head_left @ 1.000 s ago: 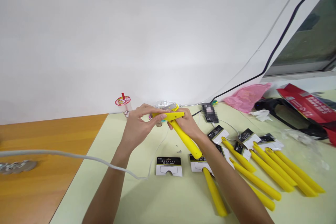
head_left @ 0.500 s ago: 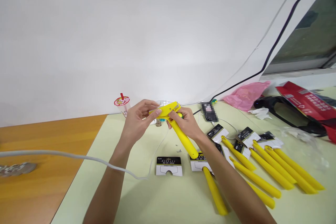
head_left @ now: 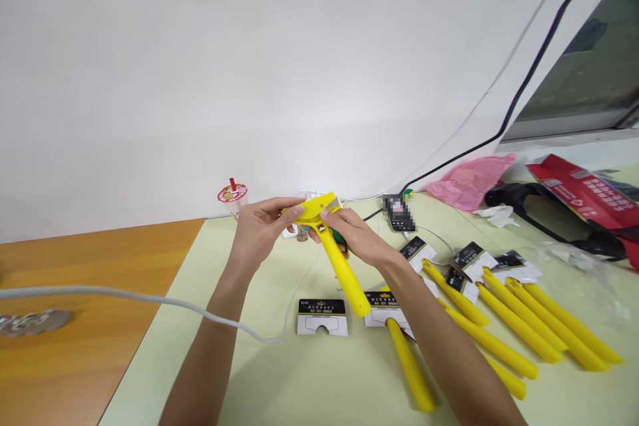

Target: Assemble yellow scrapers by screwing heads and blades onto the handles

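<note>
Both my hands hold a yellow scraper above the table, its wide head up and its long handle slanting down to the right. My left hand pinches the left end of the head between thumb and fingers. With its thumb on the head's right part, my right hand is closed around the scraper near the neck. A dark green, rounded piece shows under the right fingers; its kind is mostly hidden. A black-and-white header card lies below the hands, with another card beside it.
Several yellow scrapers with cards lie at the right. Behind them are a phone, a pink bag, a black object and red packaging. A drink cup stands back left; a grey cable crosses the left.
The scraper's handle has swung down and slightly left, so it hangs steeper. My right hand has shifted a little, and more of the green piece shows under it. My left hand keeps its pinch.
</note>
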Motion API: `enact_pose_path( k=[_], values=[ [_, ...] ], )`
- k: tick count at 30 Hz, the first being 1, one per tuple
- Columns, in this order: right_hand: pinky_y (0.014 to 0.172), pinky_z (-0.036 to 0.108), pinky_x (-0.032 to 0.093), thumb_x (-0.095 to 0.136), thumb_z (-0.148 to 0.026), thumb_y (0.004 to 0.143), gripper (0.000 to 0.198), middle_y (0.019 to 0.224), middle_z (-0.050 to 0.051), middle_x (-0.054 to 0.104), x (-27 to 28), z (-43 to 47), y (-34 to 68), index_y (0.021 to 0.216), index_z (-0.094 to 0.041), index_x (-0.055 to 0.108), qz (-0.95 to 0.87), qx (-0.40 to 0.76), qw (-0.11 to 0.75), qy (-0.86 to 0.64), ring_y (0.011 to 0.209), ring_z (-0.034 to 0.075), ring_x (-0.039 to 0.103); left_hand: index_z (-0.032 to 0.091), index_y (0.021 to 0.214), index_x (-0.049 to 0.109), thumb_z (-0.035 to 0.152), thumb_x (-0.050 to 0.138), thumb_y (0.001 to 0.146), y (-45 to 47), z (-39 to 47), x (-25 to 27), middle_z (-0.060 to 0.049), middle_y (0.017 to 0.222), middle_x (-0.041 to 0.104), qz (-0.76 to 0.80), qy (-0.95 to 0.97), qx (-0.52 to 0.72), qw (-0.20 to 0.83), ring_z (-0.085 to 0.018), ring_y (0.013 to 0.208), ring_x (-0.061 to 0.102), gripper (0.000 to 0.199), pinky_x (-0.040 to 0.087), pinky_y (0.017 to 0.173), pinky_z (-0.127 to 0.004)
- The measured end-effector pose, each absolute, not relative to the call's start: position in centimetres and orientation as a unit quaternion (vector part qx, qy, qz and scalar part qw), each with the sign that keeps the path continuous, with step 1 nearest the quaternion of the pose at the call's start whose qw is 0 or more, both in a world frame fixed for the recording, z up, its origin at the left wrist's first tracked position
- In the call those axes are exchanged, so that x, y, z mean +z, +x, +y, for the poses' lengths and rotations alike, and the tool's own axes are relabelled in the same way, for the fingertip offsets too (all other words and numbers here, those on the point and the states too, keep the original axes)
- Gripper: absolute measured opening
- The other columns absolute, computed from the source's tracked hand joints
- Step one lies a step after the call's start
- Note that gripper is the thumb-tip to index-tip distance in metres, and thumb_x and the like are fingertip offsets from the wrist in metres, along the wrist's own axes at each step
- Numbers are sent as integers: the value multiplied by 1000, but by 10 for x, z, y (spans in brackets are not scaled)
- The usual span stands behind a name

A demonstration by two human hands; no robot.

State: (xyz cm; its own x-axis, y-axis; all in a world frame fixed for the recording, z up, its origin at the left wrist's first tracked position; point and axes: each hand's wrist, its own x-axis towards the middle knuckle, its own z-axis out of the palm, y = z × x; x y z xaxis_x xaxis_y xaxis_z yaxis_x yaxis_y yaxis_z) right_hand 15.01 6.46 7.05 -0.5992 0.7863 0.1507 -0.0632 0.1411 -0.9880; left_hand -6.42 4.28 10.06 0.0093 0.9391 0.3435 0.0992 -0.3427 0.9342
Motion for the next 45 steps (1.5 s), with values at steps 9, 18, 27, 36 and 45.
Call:
enact_pose_path(
  k=[9, 18, 27, 36, 45],
  values=[
    [42, 22, 33, 71, -73, 99, 55, 63, -5, 46, 75, 61, 149, 89, -19, 72, -679, 574, 357, -285, 50, 9, 38, 21, 105, 91, 47, 94, 84, -71, 45, 100, -11, 107, 86, 435, 616, 545, 366, -22, 87, 76, 34, 59, 68, -30],
    [44, 22, 36, 67, -68, 104, 53, 61, -4, 49, 72, 62, 147, 82, -19, 71, -706, 534, 362, -293, 50, 10, 43, 24, 107, 90, 44, 91, 87, -74, 45, 101, -9, 109, 85, 433, 649, 496, 381, -23, 97, 77, 28, 62, 85, -34],
    [58, 26, 40, 66, -63, 106, 59, 65, -1, 59, 76, 59, 143, 67, -18, 70, -720, 453, 424, -310, 58, 11, 49, 26, 116, 88, 51, 83, 94, -77, 37, 109, -9, 120, 85, 450, 677, 456, 362, -27, 109, 77, 34, 62, 96, -39],
    [71, 29, 46, 63, -58, 107, 58, 75, 3, 71, 74, 61, 145, 63, -20, 69, -752, 420, 400, -314, 71, 16, 60, 21, 99, 85, 62, 73, 99, -87, 38, 110, -7, 102, 84, 461, 706, 409, 348, -23, 95, 75, 43, 59, 87, -34],
    [68, 29, 42, 61, -49, 106, 51, 74, 3, 68, 75, 60, 146, 65, -20, 69, -766, 401, 384, -323, 68, 16, 55, 21, 95, 84, 61, 81, 92, -88, 36, 112, -8, 95, 83, 470, 696, 418, 347, -24, 91, 76, 40, 61, 85, -35]
  ],
)
